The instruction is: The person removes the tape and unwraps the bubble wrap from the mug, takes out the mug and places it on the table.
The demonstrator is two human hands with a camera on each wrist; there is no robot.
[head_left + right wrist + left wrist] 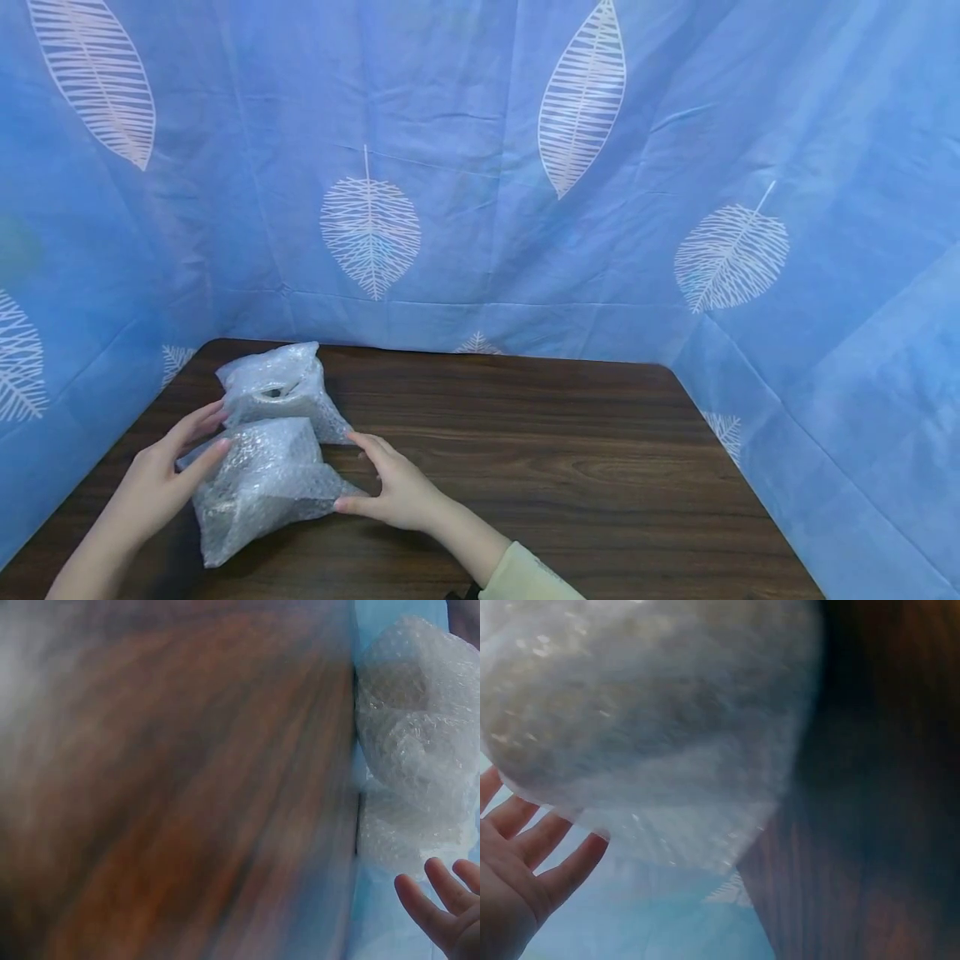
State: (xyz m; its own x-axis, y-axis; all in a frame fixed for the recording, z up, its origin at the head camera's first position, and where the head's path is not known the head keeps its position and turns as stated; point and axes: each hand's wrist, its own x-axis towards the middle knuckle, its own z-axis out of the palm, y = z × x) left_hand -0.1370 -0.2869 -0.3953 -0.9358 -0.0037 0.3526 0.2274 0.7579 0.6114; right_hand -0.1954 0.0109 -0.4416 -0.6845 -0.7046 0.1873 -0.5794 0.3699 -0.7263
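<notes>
Two packages in clear bubble wrap sit at the left side of a dark wooden table (585, 475), the far package (270, 375) close to the table's far left corner and the near package (262, 471) just in front of it, overlapping it in the head view. The left hand (157, 479) is at the left side of the near package, its fingers spread, with the thumb over the wrap and the other fingers reaching toward the gap between the two. The right hand (401, 492) is on the right, thumb and fingers held apart — the thumb at the near package's right corner, a fingertip by the far package's right corner; how firmly either hand presses cannot be told. A pale yellow sleeve (528, 575) covers the right forearm. Around the table hangs a blue cloth (465, 258) with white leaf prints (371, 237) — wrinkled and creased in places.
</notes>
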